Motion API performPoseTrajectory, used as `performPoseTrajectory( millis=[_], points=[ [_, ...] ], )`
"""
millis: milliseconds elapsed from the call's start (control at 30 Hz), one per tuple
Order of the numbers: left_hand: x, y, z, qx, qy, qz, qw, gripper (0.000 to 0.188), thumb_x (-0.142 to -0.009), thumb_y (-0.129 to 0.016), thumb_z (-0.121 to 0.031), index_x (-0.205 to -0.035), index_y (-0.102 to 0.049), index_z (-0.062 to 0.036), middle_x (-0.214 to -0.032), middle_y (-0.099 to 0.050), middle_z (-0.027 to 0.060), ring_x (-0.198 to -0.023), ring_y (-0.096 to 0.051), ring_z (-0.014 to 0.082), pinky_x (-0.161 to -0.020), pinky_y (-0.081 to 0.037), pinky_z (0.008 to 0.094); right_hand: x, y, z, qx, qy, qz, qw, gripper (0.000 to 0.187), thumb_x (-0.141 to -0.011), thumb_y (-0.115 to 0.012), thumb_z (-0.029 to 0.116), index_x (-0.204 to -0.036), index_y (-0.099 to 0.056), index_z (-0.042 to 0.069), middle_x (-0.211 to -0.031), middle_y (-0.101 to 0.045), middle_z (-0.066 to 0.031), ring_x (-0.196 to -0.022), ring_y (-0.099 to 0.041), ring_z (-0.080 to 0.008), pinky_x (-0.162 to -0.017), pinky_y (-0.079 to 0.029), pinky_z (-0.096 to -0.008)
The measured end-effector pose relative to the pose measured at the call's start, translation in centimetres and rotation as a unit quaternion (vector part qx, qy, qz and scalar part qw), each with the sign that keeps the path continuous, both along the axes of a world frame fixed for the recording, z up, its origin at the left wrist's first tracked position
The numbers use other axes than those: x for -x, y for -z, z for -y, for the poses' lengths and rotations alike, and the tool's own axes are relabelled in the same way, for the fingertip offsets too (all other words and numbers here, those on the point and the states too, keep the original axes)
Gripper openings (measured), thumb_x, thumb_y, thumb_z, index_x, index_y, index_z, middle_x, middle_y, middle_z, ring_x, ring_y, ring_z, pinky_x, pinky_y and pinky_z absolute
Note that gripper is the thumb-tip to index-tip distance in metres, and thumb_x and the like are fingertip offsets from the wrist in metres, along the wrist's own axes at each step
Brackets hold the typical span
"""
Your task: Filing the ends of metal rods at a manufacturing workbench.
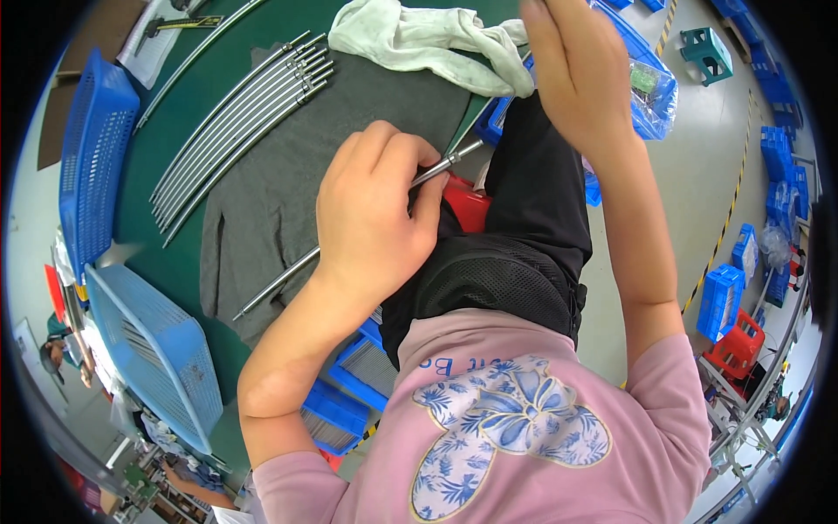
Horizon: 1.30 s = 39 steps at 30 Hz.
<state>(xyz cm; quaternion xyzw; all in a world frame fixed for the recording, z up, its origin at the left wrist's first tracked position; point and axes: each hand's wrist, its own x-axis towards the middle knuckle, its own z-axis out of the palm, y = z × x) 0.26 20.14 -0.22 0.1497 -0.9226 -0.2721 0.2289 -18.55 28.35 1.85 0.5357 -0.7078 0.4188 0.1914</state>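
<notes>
You have the fingers of your left hand closed narrowly on a slim, shiny metal rod, with thumb and forefinger pinching it near its far right end, where a small collar rings the smooth shaft. The rod slants from near left to far right, its near end over a soft, wrinkled gray cloth spread on the smooth green tabletop. Your right hand is raised on the far right, well apart from the rod and just beside a crumpled, stained white cloth. Its fingertips run to the edge of view, so you cannot tell how far open its fingers are or whether they hold anything.

Left of the white cloth, a row of similar polished rods lies side by side, collars toward the far ends, partly on the gray cloth and partly on the tabletop. Along the left stand a blue plastic basket with pierced walls and, nearer you, a lighter blue basket containing thin rods.
</notes>
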Motion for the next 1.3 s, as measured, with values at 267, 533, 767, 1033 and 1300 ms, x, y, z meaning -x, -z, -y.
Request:
performPoseTrajectory(
  millis=[267, 533, 767, 1033, 1300],
  points=[
    [-0.2, -0.5, 0.2, -0.113, -0.007, -0.008, 0.994, 0.015, -0.070, -0.073, -0.002, -0.079, -0.061, -0.0041, -0.072, -0.055, 0.0070, -0.064, -0.056, 0.0249, -0.057, -0.044, 0.0356, -4.4, 3.3, -6.7, -0.007, -0.058, 0.284, 0.957, 0.039, -0.079, -0.058, 0.000, -0.117, -0.063, 0.004, -0.095, -0.069, -0.0140, -0.058, -0.055, -0.0263, -0.056, -0.044, -0.0323],
    [0.0, -0.4, 0.5, -0.055, -0.004, -0.034, 0.998, 0.012, -0.072, -0.073, -0.001, -0.081, -0.064, -0.0042, -0.075, -0.056, 0.0071, -0.065, -0.057, 0.0255, -0.057, -0.044, 0.0360, -8.3, 6.2, -8.7, -0.016, -0.135, 0.237, 0.962, 0.054, -0.076, -0.051, -0.011, -0.130, -0.053, -0.007, -0.101, -0.067, -0.0182, -0.056, -0.053, -0.0234, -0.059, -0.045, -0.0319],
    [0.0, 0.0, 0.4, 0.052, -0.009, -0.042, 0.998, 0.015, -0.069, -0.075, -0.003, -0.081, -0.065, -0.0049, -0.076, -0.055, 0.0056, -0.068, -0.055, 0.0249, -0.058, -0.045, 0.0358, -9.4, 6.7, -8.5, 0.021, -0.240, 0.401, 0.884, 0.052, -0.085, -0.039, -0.008, -0.137, -0.044, -0.008, -0.057, -0.043, -0.0021, -0.049, -0.044, -0.0121, -0.052, -0.038, -0.0262],
    [0.1, 0.4, 0.6, 0.073, 0.001, -0.070, 0.995, 0.016, -0.068, -0.075, -0.003, -0.081, -0.066, -0.0057, -0.076, -0.053, 0.0050, -0.068, -0.054, 0.0237, -0.057, -0.044, 0.0347, -10.7, 7.4, -8.2, 0.092, -0.278, 0.606, 0.740, 0.043, -0.097, -0.034, 0.005, -0.138, -0.041, -0.008, -0.053, -0.038, 0.0056, -0.044, -0.032, -0.0034, -0.051, -0.034, -0.0209],
    [0.2, 0.4, 0.6, 0.069, 0.000, -0.077, 0.995, 0.015, -0.069, -0.075, -0.004, -0.080, -0.065, -0.0061, -0.075, -0.052, 0.0048, -0.067, -0.053, 0.0233, -0.056, -0.044, 0.0345, -10.8, 6.9, -8.0, 0.088, -0.252, 0.687, 0.676, 0.043, -0.100, -0.033, 0.011, -0.137, -0.041, -0.008, -0.050, -0.040, 0.0036, -0.042, -0.034, -0.0042, -0.054, -0.039, -0.0215]
  ],
)
